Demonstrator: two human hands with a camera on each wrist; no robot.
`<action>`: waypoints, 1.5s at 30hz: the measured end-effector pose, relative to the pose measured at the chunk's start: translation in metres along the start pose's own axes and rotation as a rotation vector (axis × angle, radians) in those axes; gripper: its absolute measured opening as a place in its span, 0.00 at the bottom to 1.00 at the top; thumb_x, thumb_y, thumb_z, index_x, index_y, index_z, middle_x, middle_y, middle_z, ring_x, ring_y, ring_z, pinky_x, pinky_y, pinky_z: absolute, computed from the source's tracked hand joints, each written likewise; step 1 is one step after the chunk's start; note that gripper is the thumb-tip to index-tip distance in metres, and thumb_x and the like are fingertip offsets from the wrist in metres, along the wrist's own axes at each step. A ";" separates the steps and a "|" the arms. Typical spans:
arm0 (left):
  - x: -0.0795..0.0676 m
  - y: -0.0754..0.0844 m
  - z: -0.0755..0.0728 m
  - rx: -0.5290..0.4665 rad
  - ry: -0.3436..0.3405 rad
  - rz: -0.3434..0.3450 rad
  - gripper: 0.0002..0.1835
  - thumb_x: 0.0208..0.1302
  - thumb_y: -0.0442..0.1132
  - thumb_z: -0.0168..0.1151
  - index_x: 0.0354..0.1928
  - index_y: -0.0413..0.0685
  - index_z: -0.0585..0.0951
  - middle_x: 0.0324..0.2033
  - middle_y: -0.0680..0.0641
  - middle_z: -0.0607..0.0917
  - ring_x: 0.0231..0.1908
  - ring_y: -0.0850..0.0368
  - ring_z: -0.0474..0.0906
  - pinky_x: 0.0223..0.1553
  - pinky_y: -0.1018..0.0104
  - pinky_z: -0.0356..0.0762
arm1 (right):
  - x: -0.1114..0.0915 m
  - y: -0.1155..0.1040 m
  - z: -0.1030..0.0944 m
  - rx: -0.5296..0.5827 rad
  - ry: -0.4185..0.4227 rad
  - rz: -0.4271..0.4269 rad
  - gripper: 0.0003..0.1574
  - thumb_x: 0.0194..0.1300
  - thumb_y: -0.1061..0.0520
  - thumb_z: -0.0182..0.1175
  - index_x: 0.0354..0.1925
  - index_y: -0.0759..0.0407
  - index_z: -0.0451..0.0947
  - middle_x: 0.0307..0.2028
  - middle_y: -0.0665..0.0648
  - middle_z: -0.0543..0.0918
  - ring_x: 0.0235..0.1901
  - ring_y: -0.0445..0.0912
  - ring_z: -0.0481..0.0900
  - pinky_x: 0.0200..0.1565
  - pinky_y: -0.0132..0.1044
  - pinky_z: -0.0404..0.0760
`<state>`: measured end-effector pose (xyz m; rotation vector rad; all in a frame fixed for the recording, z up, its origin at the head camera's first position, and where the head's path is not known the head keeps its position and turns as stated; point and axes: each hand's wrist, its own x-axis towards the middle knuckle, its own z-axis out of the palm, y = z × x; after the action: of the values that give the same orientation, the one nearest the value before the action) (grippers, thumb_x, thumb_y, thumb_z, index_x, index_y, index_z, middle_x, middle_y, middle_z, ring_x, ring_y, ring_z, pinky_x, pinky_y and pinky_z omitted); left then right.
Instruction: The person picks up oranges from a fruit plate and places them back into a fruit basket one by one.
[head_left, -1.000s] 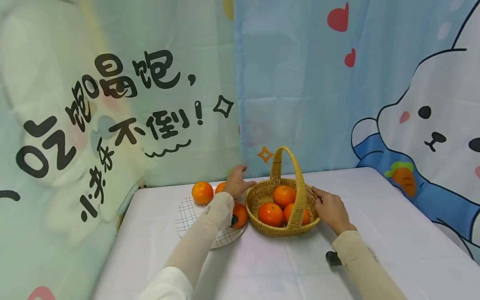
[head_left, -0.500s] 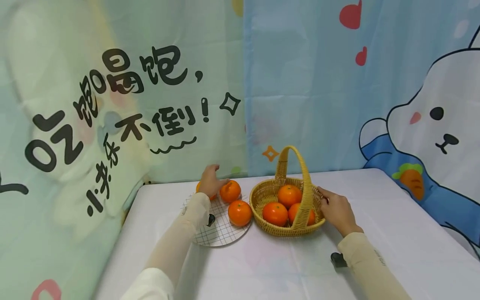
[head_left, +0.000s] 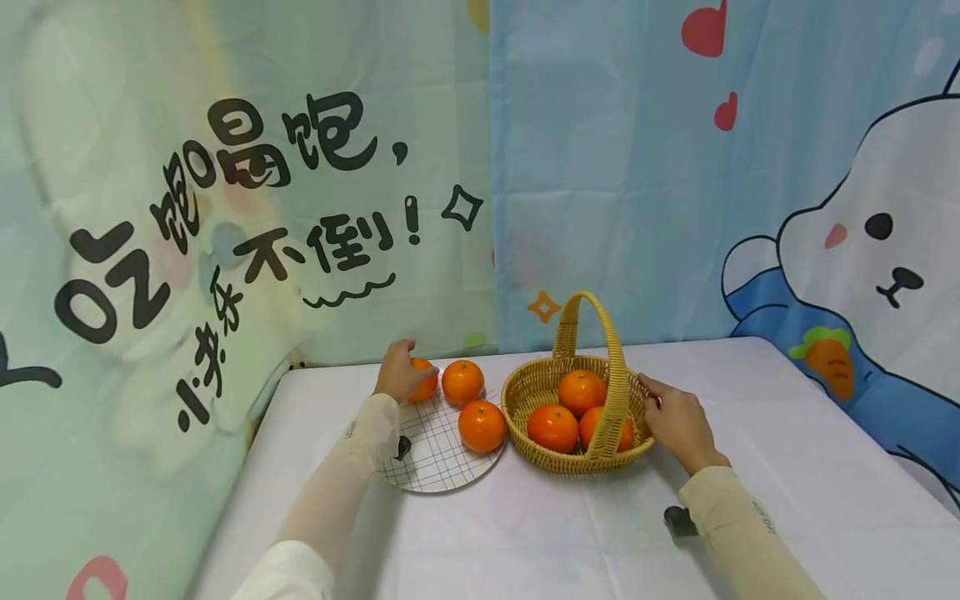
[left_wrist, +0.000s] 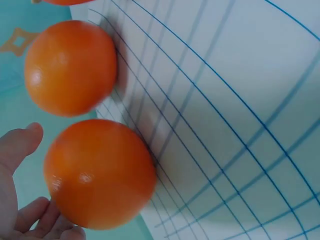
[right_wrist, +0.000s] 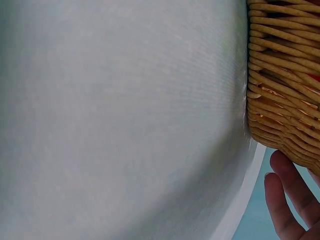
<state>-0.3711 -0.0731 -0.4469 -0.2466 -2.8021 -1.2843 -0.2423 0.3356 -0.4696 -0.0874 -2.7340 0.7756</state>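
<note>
At the far left of the round, grid-patterned plate point(head_left: 442, 471), my left hand point(head_left: 397, 375) reaches around an orange point(head_left: 423, 382). In the left wrist view its fingers point(left_wrist: 42, 215) lie at the far side of that orange point(left_wrist: 100, 175), while the thumb point(left_wrist: 22, 142) stands apart from it. Two more oranges rest on the plate, one at the back point(head_left: 462, 382) and one at the right point(head_left: 482, 426). My right hand point(head_left: 681, 425) holds the right rim of a yellow wicker basket point(head_left: 581, 462); its fingers point(right_wrist: 292, 182) show against the woven side. Three oranges point(head_left: 553, 428) lie inside the basket.
The basket's tall arched handle point(head_left: 617, 367) rises above the oranges. The plate's right edge lies close to the basket. A white cloth covers the table point(head_left: 555, 542), and a printed curtain point(head_left: 615, 183) hangs behind its back edge.
My left hand has moved left from near the basket, past the back orange, to the far-left orange. The right hand stays at the basket rim. The head view has shifted slightly.
</note>
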 end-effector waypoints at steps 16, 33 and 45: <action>-0.006 -0.018 0.006 -0.027 0.026 -0.061 0.40 0.53 0.41 0.74 0.64 0.28 0.67 0.60 0.32 0.71 0.57 0.39 0.70 0.61 0.49 0.69 | -0.001 -0.001 -0.001 0.009 0.022 -0.007 0.28 0.70 0.64 0.47 0.67 0.67 0.67 0.23 0.60 0.74 0.19 0.47 0.65 0.20 0.37 0.65; -0.009 -0.025 0.008 -0.040 0.039 -0.046 0.36 0.52 0.40 0.75 0.60 0.30 0.72 0.54 0.35 0.77 0.52 0.41 0.75 0.56 0.48 0.74 | -0.002 0.000 0.000 0.010 0.026 -0.013 0.28 0.70 0.63 0.47 0.67 0.67 0.67 0.28 0.66 0.79 0.19 0.48 0.66 0.21 0.38 0.66; -0.012 -0.029 0.009 -0.034 0.029 -0.060 0.41 0.49 0.43 0.78 0.62 0.33 0.70 0.56 0.36 0.77 0.55 0.40 0.74 0.59 0.48 0.71 | -0.002 0.000 0.001 0.012 0.038 -0.022 0.27 0.70 0.64 0.47 0.66 0.68 0.68 0.35 0.71 0.81 0.19 0.48 0.66 0.21 0.38 0.67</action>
<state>-0.3636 -0.0861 -0.4757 -0.1449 -2.7860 -1.3376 -0.2402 0.3350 -0.4706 -0.0686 -2.6900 0.7762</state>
